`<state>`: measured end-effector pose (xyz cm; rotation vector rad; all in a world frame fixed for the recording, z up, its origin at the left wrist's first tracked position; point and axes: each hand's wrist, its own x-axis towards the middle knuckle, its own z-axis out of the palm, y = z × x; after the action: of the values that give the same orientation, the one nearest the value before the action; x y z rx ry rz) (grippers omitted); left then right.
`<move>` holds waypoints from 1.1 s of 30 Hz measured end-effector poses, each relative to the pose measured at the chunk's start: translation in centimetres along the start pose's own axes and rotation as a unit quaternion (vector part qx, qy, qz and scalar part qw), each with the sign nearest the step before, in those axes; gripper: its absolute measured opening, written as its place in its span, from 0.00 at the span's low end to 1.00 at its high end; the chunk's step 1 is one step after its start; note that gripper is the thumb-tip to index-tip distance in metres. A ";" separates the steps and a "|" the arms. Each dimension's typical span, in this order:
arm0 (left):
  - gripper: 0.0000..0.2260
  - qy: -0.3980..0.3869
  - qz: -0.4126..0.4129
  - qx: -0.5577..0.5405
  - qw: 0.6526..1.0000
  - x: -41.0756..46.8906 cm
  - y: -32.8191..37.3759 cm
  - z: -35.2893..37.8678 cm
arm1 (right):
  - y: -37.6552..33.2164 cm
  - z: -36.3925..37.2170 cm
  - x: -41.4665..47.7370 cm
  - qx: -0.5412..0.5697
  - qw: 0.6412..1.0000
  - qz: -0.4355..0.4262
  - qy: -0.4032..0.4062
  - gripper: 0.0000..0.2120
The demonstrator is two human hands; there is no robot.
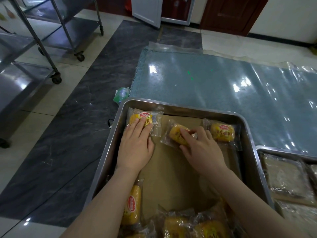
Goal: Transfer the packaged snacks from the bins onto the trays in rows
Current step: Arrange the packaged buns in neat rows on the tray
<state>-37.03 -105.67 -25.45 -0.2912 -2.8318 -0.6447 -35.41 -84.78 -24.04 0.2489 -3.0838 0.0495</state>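
In the tray's (171, 105) far row, left hand (135, 148) lay with fingers straight on the left snack (144, 118), right hand (204, 148) fingers pinched the askew middle snack (176, 134); risk: slick wrapper skidding against the right snack (222, 132), crooking the row.

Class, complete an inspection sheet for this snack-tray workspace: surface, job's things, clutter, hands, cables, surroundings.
Surface: steel tray lined with brown paper, on a plastic-covered blue mat.
Job's things: three packets in far row, left packet, middle packet tilted, right packet; more packets at near edge.
Clutter: crumpled green bag beside the tray.
Hands: left hand flat on left packet; right hand grips middle packet.
Cables: black loop, perhaps a cord.
Surroundings: wheeled steel racks; second tray.
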 end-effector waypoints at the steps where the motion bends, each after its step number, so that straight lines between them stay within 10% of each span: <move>1: 0.19 0.001 -0.001 0.000 1.000 0.0 0.0 0.0 | 0.0 0.1 0.3 -0.005 1.000 0.003 0.007 0.27; 21: 0.19 -0.023 0.017 -0.037 0.999 -0.8 0.1 -1.3 | 0.8 -1.8 -1.5 0.086 0.995 0.007 0.052 0.22; 33: 0.07 -0.117 -0.011 -0.095 0.989 -12.4 -0.1 -9.6 | 0.4 -6.3 -13.8 0.232 0.964 0.029 -0.125 0.16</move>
<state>-23.60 -111.80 -20.29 -0.3914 -3.0017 -0.9457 -21.56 -81.96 -18.42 0.1907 -3.2802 0.8093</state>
